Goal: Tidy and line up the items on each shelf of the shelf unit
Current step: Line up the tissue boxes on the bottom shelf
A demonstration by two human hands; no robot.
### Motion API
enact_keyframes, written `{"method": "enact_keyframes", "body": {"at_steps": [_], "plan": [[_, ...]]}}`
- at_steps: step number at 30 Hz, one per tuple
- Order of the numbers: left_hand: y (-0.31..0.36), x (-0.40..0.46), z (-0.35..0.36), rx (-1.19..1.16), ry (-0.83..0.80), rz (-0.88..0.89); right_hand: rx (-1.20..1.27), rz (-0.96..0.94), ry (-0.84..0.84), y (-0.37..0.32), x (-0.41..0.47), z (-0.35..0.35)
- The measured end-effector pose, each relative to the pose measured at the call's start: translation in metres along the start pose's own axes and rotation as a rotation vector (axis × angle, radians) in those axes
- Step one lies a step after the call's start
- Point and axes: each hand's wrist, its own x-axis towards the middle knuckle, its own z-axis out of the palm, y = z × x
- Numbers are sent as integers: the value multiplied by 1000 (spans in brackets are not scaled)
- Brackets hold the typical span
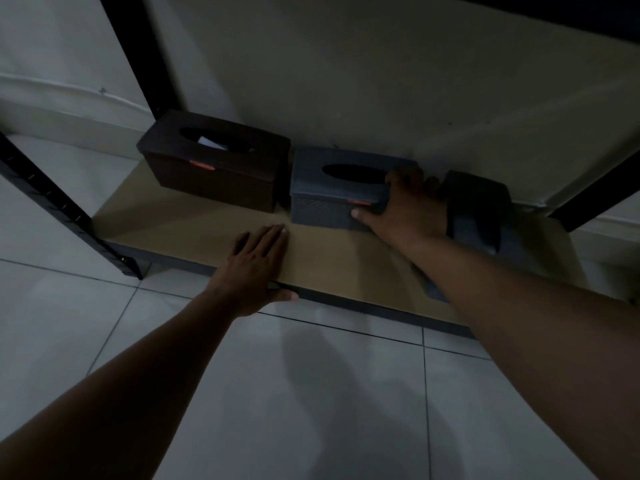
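On the low tan shelf board (pixel 194 223) a dark brown tissue box (pixel 214 168) stands at the back left. Right beside it sits a grey-blue tissue box (pixel 332 192) with an orange clasp. My right hand (pixel 405 206) grips this grey-blue box at its right end, thumb on the front face and fingers over the top. A third grey box (pixel 481 213) lies tilted to the right of that hand, partly hidden by my forearm. My left hand (pixel 256 268) rests flat on the shelf's front edge, fingers straight.
Black metal uprights (pixel 52 195) frame the shelf at left and right (pixel 595 195). A pale wall stands close behind the boxes. White floor tiles (pixel 242 393) spread below the shelf's front edge. The scene is dim.
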Motion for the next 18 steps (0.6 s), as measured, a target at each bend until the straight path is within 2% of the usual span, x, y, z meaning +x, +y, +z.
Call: {"method": "enact_keyframes", "body": {"at_steps": [7,13,18], "plan": [[0,0,1,-1,-4,-6,-60,14,66,-12,-13,1],[1,0,0,-7,-4,-9,-99,26,30,-14,-13,-1],[0,1,-1,-12,-35,-1,-39,-4,-20,-9,-19,-8]]}}
